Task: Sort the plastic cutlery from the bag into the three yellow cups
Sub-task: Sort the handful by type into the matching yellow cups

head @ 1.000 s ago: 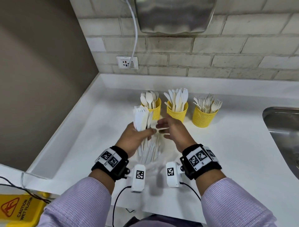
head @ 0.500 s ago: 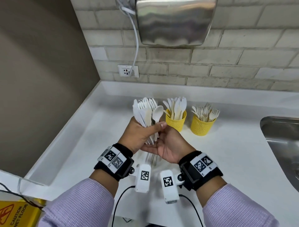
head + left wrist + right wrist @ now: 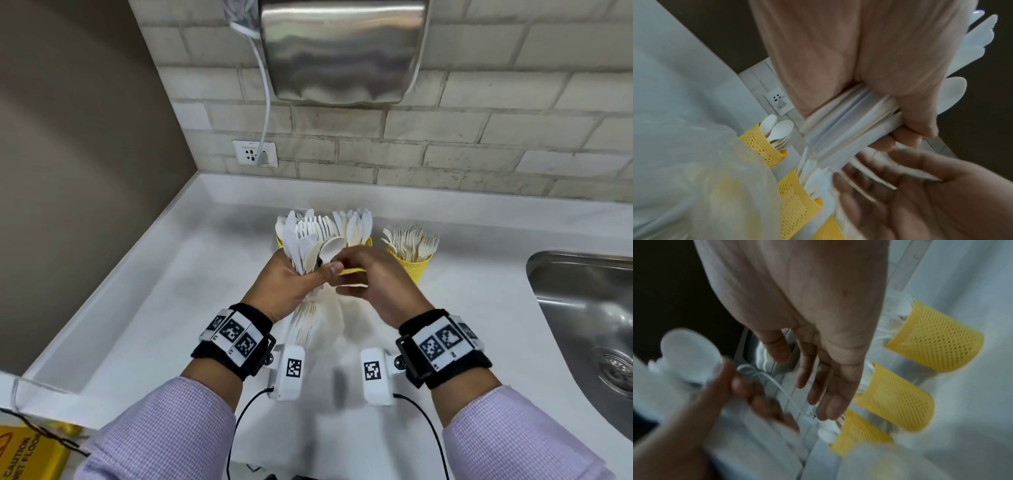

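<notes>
My left hand (image 3: 318, 270) grips a bundle of white plastic cutlery (image 3: 305, 240) upright over the counter, and a clear plastic bag (image 3: 322, 318) hangs below it. One spoon (image 3: 330, 250) sticks out at the bundle's right side. My right hand (image 3: 349, 274) sits right beside it with relaxed fingers (image 3: 826, 395) and holds nothing. Three yellow mesh cups stand behind the hands. The left cup (image 3: 280, 240) and middle cup (image 3: 368, 241) are mostly hidden, and the right cup (image 3: 416, 269) holds forks. In the left wrist view the fist (image 3: 890, 81) wraps the cutlery handles (image 3: 849, 123).
A steel sink (image 3: 582, 308) lies at the right of the white counter (image 3: 171, 308). A hand dryer (image 3: 342, 51) hangs on the brick wall above a socket (image 3: 255, 153). A brown wall bounds the left, and a yellow wet-floor sign (image 3: 27, 452) shows at bottom left.
My right hand has turned over from palm-up under the bundle to beside the protruding spoon. The left hand still holds the bundle up in front of the cups.
</notes>
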`<state>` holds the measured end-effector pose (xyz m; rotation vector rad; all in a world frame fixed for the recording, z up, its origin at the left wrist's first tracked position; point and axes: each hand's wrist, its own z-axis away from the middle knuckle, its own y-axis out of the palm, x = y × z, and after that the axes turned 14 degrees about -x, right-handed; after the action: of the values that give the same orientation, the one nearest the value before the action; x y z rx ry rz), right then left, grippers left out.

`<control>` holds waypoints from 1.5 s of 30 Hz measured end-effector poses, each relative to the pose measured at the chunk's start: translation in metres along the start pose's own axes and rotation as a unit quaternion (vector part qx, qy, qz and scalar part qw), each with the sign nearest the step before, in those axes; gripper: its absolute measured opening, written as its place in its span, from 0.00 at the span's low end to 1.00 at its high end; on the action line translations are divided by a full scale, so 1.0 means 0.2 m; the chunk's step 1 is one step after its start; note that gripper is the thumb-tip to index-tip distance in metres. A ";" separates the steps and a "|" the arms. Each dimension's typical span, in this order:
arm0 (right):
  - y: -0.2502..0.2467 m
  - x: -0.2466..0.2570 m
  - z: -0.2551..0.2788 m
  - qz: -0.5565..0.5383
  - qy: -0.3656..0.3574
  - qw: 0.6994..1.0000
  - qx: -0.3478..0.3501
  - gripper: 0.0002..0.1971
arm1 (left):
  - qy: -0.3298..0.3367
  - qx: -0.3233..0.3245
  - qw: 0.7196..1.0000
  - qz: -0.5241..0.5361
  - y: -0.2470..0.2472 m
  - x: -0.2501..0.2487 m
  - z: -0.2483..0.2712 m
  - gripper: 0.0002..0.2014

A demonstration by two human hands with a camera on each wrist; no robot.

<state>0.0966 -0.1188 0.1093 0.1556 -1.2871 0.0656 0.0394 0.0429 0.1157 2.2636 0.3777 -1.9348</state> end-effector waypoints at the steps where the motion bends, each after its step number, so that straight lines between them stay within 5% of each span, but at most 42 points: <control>1: -0.04 0.03 0.00 -0.018 -0.032 0.999 0.004 0.11 | -0.003 0.004 1.000 -0.007 0.00 0.00 0.00 0.09; 6: -0.14 0.19 0.01 -0.001 -0.162 0.984 0.080 0.07 | -0.011 0.005 1.000 -0.023 0.06 -0.01 -0.02 0.13; 10: -0.15 0.23 0.00 0.030 -0.192 0.977 0.087 0.07 | -0.006 0.009 0.999 -0.042 0.11 -0.02 -0.02 0.12; 16: -0.20 0.22 -0.06 -0.019 -0.162 0.981 0.100 0.03 | -0.017 0.016 0.998 -0.060 0.14 -0.01 -0.03 0.16; 20: -0.21 0.20 -0.11 -0.110 -0.134 0.982 0.080 0.05 | -0.031 -0.013 0.998 -0.062 0.16 0.00 -0.05 0.05; 26: -0.21 0.20 -0.19 -0.070 -0.136 0.983 0.105 0.07 | -0.037 -0.018 0.998 -0.056 0.17 0.00 -0.09 0.08; 33: -0.27 0.24 -0.28 -0.381 -0.009 0.921 0.075 0.10 | -0.064 -0.028 0.996 -0.052 0.16 0.05 -0.12 0.04; 39: -0.23 0.23 -0.28 -0.181 -0.031 0.977 0.109 0.23 | -0.061 -0.029 0.997 -0.043 0.18 0.05 -0.15 0.10; 45: -0.19 0.20 -0.25 -0.131 -0.052 0.979 0.144 0.14 | -0.034 0.023 0.999 -0.007 0.19 0.01 -0.16 0.06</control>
<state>0.1613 -0.1501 0.1308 0.5823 -1.3477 0.0179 0.0806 0.0144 0.1176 2.2217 0.3462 -2.0405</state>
